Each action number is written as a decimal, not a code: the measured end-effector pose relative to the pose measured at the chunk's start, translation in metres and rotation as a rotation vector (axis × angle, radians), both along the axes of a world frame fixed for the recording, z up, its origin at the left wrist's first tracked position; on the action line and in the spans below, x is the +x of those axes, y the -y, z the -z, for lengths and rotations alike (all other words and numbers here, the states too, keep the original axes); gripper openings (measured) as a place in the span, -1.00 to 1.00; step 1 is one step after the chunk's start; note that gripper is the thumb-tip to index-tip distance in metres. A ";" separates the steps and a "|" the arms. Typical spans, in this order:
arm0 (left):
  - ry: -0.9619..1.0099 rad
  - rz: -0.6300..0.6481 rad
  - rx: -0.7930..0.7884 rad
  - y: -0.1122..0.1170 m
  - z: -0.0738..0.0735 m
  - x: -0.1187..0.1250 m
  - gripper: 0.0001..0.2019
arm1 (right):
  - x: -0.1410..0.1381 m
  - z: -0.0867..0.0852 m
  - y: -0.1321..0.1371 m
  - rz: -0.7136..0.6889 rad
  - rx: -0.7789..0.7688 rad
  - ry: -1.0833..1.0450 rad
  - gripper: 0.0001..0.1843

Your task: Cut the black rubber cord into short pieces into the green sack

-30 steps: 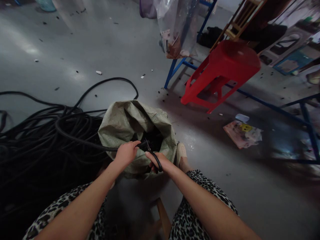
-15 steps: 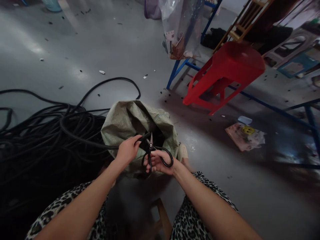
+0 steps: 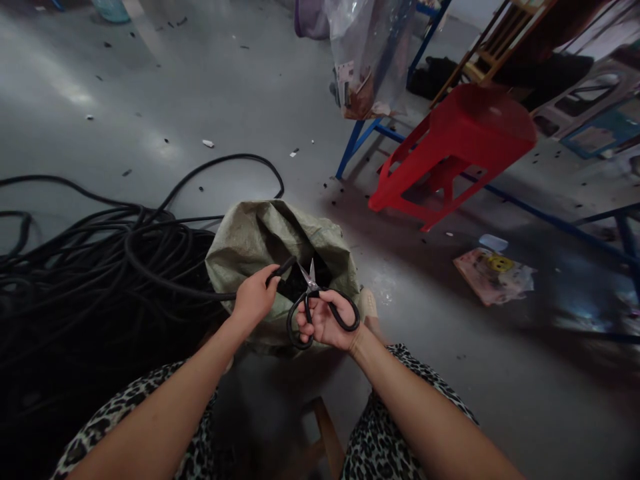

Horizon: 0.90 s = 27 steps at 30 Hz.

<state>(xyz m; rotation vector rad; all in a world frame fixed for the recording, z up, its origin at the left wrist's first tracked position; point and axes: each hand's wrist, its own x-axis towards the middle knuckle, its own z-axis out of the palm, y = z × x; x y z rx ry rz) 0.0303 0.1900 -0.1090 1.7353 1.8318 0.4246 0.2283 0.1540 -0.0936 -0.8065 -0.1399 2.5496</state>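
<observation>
My left hand (image 3: 255, 298) is closed on the end of a black cable (image 3: 277, 270), held over the mouth of a pale green woven sack (image 3: 250, 237). My right hand (image 3: 327, 320) grips black-handled scissors (image 3: 313, 300), fingers through the loops, with the short blades spread open and pointing up beside the cable end. The cable runs left from my hand to a big tangled heap of black cable (image 3: 100, 267) on the floor. Dark pieces lie inside the sack.
A red plastic stool (image 3: 450, 147) lies tipped at the right beside a blue metal frame (image 3: 360, 133) with a clear plastic bag (image 3: 367, 53) hanging from it. Paper litter (image 3: 493, 270) and small black scraps dot the grey floor. A wooden stool edge (image 3: 327, 437) shows between my knees.
My right hand has drawn back and turned palm up, bringing the scissors upright with blades open. My left hand lifted the cable end slightly over the sack.
</observation>
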 end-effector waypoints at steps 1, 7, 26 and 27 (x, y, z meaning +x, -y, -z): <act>-0.002 0.002 -0.002 0.000 0.000 0.000 -0.66 | 0.000 0.000 0.000 -0.002 0.003 0.003 -0.48; -0.007 0.005 -0.019 0.000 -0.002 0.002 -0.66 | -0.001 -0.002 0.001 -0.008 0.024 -0.025 -0.46; -0.101 0.106 -0.008 0.002 0.008 0.000 -0.67 | -0.012 0.019 0.002 -0.177 0.483 0.985 -0.59; -0.108 0.121 -0.009 0.002 0.008 0.000 -0.67 | -0.012 0.016 0.001 -0.205 0.497 1.025 -0.59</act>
